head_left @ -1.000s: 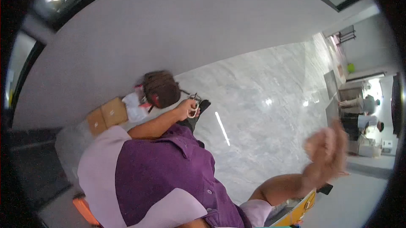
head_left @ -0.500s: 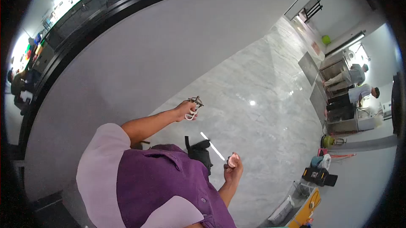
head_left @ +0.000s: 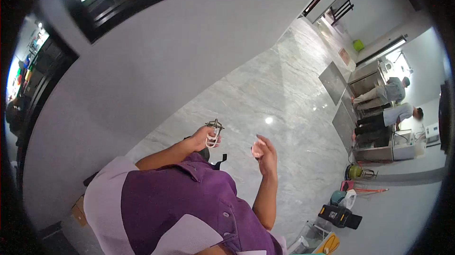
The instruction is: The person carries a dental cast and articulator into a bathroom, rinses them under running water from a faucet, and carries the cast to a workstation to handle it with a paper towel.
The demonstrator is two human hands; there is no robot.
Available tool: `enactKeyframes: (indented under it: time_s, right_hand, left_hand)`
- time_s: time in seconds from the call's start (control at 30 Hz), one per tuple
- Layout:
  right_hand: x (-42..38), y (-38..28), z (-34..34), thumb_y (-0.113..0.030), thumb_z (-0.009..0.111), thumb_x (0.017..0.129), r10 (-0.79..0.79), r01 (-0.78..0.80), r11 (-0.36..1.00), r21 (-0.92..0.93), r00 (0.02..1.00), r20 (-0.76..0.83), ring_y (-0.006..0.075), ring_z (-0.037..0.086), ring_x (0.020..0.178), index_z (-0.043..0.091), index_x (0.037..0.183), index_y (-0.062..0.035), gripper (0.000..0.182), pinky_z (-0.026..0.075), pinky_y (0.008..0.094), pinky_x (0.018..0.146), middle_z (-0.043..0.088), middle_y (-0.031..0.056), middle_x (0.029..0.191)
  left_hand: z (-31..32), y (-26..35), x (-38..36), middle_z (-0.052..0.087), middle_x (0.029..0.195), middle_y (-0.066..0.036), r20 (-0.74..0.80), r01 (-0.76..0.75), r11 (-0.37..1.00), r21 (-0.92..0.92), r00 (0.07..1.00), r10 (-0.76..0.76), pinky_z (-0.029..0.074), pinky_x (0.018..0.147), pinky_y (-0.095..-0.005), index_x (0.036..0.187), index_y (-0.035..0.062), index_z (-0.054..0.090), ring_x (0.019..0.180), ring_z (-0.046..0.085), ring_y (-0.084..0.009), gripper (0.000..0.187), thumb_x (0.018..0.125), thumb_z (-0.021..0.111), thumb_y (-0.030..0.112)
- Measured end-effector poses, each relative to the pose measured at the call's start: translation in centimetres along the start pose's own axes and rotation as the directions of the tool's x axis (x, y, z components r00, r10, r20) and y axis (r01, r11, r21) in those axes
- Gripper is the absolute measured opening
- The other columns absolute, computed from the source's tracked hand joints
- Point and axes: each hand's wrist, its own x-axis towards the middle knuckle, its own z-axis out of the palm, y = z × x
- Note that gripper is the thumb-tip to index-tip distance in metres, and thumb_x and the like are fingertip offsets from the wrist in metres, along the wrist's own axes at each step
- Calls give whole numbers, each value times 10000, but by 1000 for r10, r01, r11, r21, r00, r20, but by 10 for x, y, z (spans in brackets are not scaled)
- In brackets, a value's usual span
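Note:
My left hand (head_left: 201, 140) is closed around a small brass-coloured dental articulator (head_left: 215, 125) whose metal frame sticks out past the fingers. A white curved loop (head_left: 212, 142) hangs at the same grip, beside the fingers. To the right, my right hand (head_left: 268, 159) holds a pink rounded piece (head_left: 258, 149) between thumb and fingers; its exact kind is too small to make out. The hands are apart, both held out in front of my purple and white shirt (head_left: 175, 203).
Glossy marble floor (head_left: 237, 98) runs beside a grey wall (head_left: 156, 51) with dark-framed windows. Two people (head_left: 398, 113) stand at a counter on the right. Grey mats (head_left: 333, 82), a green-yellow gas cylinder (head_left: 353, 172) and a black case (head_left: 339, 216) are nearby.
My right hand has moved up and forward, nearer my left hand, which has lowered slightly. The view has shifted along the wall. Both hands keep their hold.

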Motion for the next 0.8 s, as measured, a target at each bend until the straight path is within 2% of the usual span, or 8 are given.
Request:
enactKeyframes:
  time_s: [0.1, 0.2, 0.3, 0.4, 0.5, 0.63, 0.73, 0.8]
  right_hand:
    - [83, -40, -21, -164, 575, 911, -25, 40, 979, -199, 997, 74, 93, 553, 713, 643, 1160, -16, 298, 392, 225, 556, 615, 30, 892]
    - [171, -60, -41, -163, 579, 911, -111, 126, 980, -157, 989, 99, 84, 530, 701, 692, 1066, -39, 228, 386, 226, 561, 621, 16, 865]
    - [237, -72, -68, -164, 583, 910, -85, 92, 972, -218, 996, 40, 79, 526, 690, 695, 1032, -27, 215, 384, 227, 558, 615, -1, 809]
    - [297, -98, -117, -209, 550, 944, 86, -85, 996, 17, 996, -26, 81, 558, 621, 648, 992, -37, 204, 382, 217, 500, 617, 13, 751]
    - [352, -137, -163, -276, 531, 948, -22, 31, 993, 110, 996, -82, 81, 565, 615, 634, 945, -54, 245, 380, 227, 488, 628, 12, 765]
    - [417, -165, -231, -357, 533, 966, 56, -21, 972, 232, 988, -143, 101, 607, 694, 637, 929, -66, 311, 409, 229, 541, 647, 21, 804]
    - [473, -202, -284, -435, 497, 981, 52, -61, 970, 236, 998, 44, 146, 632, 726, 631, 922, -43, 418, 480, 260, 619, 657, 49, 809]
    - [522, -222, -316, -478, 461, 988, 18, -37, 980, 195, 995, 98, 110, 585, 642, 627, 950, -44, 466, 389, 228, 507, 653, 57, 790]
  left_hand:
    - [32, 36, 64, 633, 937, -160, -14, 14, 1000, 15, 1000, -14, 578, 761, -457, 972, 2, 553, 856, 652, -275, 246, 753, 512, 106]
    - [72, 82, 151, 632, 921, -145, 8, 44, 998, 47, 999, -44, 581, 731, -451, 957, 3, 564, 819, 653, -269, 238, 745, 524, 103]
    - [119, 127, 241, 615, 876, -127, 7, 51, 991, 127, 999, -52, 586, 701, -430, 922, 10, 563, 764, 647, -253, 203, 744, 538, 104]
    - [237, 185, 310, 604, 845, -106, 87, -26, 948, 316, 996, -1, 546, 641, -346, 887, 23, 574, 716, 614, -206, 171, 747, 556, 119]
    - [298, 205, 408, 633, 816, -73, 310, -139, 836, 531, 950, -39, 486, 654, -289, 886, 15, 614, 721, 601, -149, 165, 772, 569, 126]
    - [379, 202, 482, 626, 776, -40, 339, -155, 771, 618, 937, -84, 419, 618, -257, 836, 21, 633, 662, 522, -103, 160, 722, 573, 115]
    - [434, 195, 536, 596, 783, -27, 347, -192, 787, 586, 938, -29, 395, 628, -261, 817, 16, 618, 692, 494, -112, 168, 684, 570, 106]
    - [471, 187, 576, 517, 698, 2, 200, -195, 802, 565, 975, 96, 366, 583, -270, 789, 57, 586, 641, 467, -104, 105, 709, 571, 125]
